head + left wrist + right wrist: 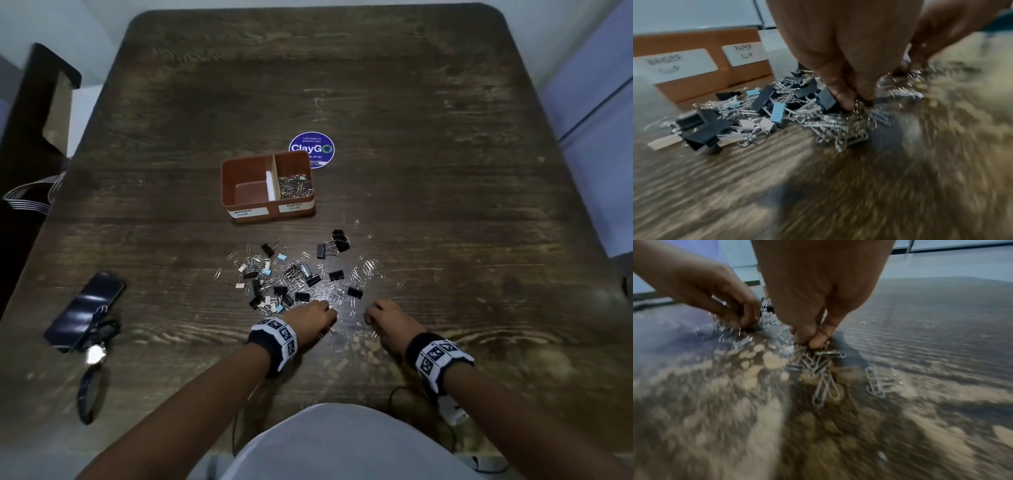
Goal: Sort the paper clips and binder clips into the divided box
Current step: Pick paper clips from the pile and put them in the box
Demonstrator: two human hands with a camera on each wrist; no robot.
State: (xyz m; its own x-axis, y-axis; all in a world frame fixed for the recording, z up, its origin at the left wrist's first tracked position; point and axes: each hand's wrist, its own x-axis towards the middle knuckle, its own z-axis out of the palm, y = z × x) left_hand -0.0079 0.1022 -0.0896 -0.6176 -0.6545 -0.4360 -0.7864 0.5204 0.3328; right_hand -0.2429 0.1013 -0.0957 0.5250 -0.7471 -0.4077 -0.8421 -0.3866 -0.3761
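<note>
**Both hands in the clip pile**

On the worktop (411,120), the divided box (239,202) held paper clips (294,186) in its right compartment. Nearer the person than the box lay mixed binder clips (337,240) and loose paper clips. At the pile's near edge, the left hand (313,313) and right hand (388,317) each pinched paper clips with curled fingertips (816,339).

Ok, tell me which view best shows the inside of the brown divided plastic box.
The head view: it looks down into the brown divided plastic box, showing both compartments. The left wrist view shows only its labelled front wall, blurred. The right wrist view does not show it.
</note>
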